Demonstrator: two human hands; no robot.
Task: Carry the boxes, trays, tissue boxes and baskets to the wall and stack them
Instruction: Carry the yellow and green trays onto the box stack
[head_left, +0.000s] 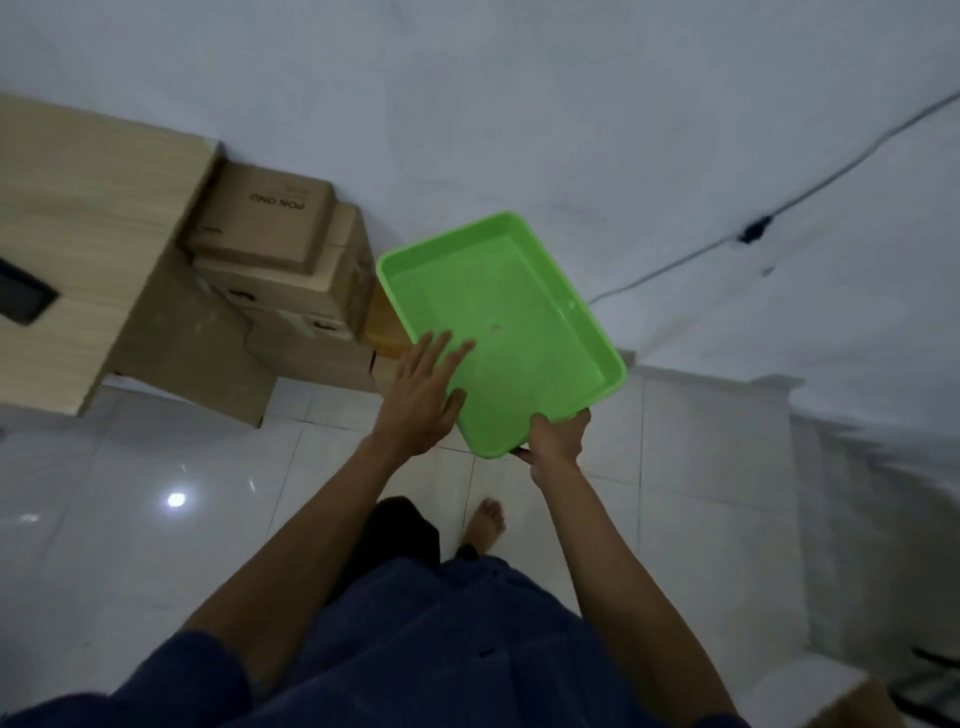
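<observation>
A bright green plastic tray (514, 312) hangs tilted in the air in front of the white wall. My right hand (556, 436) grips its near corner, fingers curled under the rim. My left hand (423, 400) lies flat with straight fingers over the tray's near left edge. Left of the tray, several brown cardboard boxes (270, 228) are stacked against the wall. An orange-brown object (384, 325) shows partly behind the tray's left edge; most of it is hidden.
A light wooden desk (88, 223) stands at the left, beside the boxes. A black cable (779, 208) runs across the wall at the right. White glossy floor tiles (156, 467) lie below. My bare foot (485, 522) is under the tray.
</observation>
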